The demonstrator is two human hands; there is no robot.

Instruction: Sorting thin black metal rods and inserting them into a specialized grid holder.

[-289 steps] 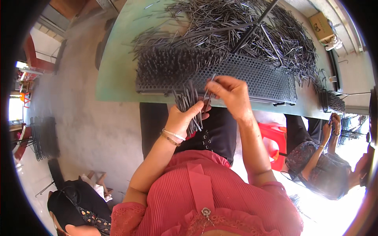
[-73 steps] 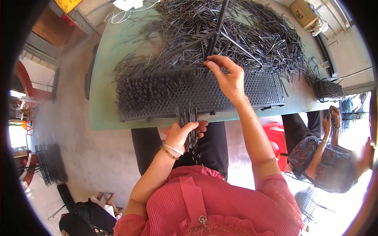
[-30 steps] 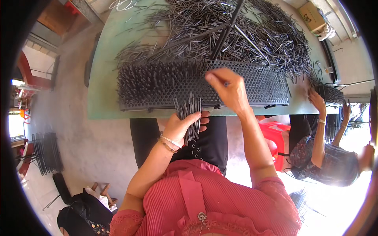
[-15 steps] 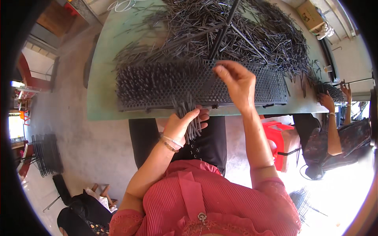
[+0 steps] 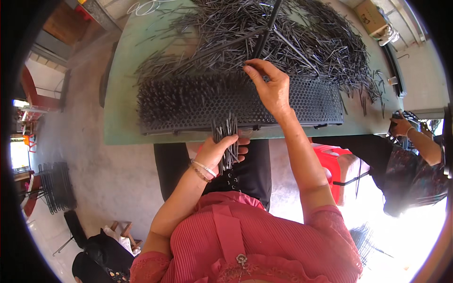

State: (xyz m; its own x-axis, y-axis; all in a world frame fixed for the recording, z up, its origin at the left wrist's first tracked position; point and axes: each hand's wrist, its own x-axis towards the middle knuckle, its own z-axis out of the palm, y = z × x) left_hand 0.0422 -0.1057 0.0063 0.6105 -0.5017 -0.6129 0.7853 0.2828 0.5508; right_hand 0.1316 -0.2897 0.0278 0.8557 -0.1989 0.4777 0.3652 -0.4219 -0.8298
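1. I see a black perforated rack (image 5: pixel 311 101) lying lengthwise along the near edge of the tabletop (image 5: pixel 119 111); dark upright sticks (image 5: pixel 172 96) crowd its left part, open holes show at right.
2. Behind the rack, a broad heap of loose sticks (image 5: pixel 314 42).
3. Left hand (image 5: pixel 218 147): fingers clamped around a bundle of sticks (image 5: pixel 227 128), just in front of the rack.
4. Right hand (image 5: pixel 273 88): thumb and fingertips close together near the rack's far edge, beside a slanting dark pole (image 5: pixel 267 30); I cannot tell whether they grip a stick.
5. Open room: green surface left of the rack.
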